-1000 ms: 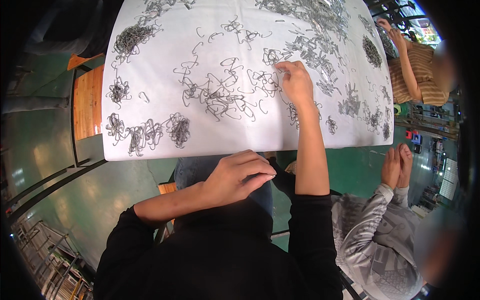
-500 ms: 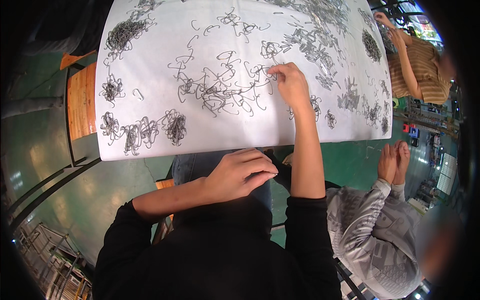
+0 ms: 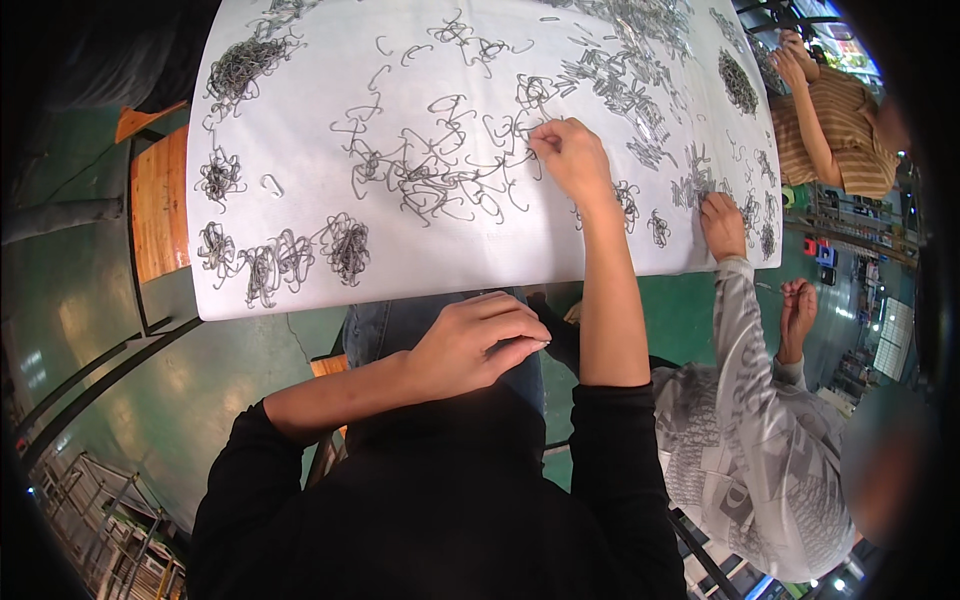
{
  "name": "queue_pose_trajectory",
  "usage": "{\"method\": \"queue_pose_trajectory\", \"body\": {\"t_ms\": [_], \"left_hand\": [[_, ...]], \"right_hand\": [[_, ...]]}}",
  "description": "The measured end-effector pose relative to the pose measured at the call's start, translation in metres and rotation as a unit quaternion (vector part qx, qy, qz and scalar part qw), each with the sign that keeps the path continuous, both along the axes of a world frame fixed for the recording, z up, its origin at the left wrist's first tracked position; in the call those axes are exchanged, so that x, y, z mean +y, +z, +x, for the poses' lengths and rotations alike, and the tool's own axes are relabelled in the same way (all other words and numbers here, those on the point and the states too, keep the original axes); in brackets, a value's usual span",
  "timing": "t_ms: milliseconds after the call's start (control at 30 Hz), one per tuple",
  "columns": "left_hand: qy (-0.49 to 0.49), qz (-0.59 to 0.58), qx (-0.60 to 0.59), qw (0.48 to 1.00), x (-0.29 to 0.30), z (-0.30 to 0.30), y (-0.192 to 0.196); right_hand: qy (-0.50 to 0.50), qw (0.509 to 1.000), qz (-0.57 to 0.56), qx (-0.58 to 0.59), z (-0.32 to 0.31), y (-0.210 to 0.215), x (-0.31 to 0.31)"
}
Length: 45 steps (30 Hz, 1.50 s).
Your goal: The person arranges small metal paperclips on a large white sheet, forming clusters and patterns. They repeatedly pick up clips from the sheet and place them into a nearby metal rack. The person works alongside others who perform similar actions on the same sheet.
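On the white sheet [image 3: 300, 130] the right hand [image 3: 570, 158] pinches at a tangle of wire hooks [image 3: 440, 180], fingertips closed on a strand. Left hand [image 3: 475, 345] rests loosely curled over the lap, empty. Hooks look light, stiff and snag-prone; best picked singly by the bend.

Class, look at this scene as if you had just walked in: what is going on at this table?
A person in black sleeves sits at a white-covered table strewn with bent wire hooks, some loose, some in tangled clumps. Their right hand reaches out and pinches at the hooks in the middle tangle, while the left hand rests curled near the lap, off the table. Beside them, a co-worker's hand touches hooks at the table's right edge.
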<state>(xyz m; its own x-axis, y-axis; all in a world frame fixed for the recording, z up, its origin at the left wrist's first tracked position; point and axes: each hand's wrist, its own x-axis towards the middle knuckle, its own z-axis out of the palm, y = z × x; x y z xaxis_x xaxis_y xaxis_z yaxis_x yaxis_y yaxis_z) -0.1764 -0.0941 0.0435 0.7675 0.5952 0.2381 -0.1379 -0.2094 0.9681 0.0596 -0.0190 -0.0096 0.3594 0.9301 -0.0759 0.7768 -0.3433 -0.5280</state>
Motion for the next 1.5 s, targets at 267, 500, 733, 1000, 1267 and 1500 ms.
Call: {"method": "queue_pose_trajectory", "body": {"t_ms": [267, 500, 733, 1000, 1267, 1500], "left_hand": [[0.005, -0.007, -0.002, 1.0, -0.004, -0.003, -0.001], [-0.017, -0.011, 0.007, 1.0, -0.004, -0.004, -0.004], [-0.003, 0.002, 0.001, 1.0, -0.001, 0.001, 0.001], [-0.044, -0.004, 0.029, 0.999, 0.002, 0.0, -0.006], [-0.011, 0.001, 0.02, 1.0, 0.0, 0.002, -0.001], [-0.009, -0.002, 0.026, 1.0, 0.005, 0.0, 0.003]], "right_hand": [[-0.042, 0.998, 0.045, -0.019, 0.003, 0.006, 0.006], [0.031, 0.987, -0.138, 0.075, 0.011, 0.015, -0.006], [0.091, 0.985, -0.004, -0.146, -0.016, -0.007, 0.023], [0.087, 0.995, 0.045, -0.024, -0.013, 0.011, -0.01], [0.053, 0.997, 0.037, -0.043, 0.024, -0.002, 0.079], [0.129, 0.978, -0.1, -0.13, 0.024, 0.013, 0.102]]}}
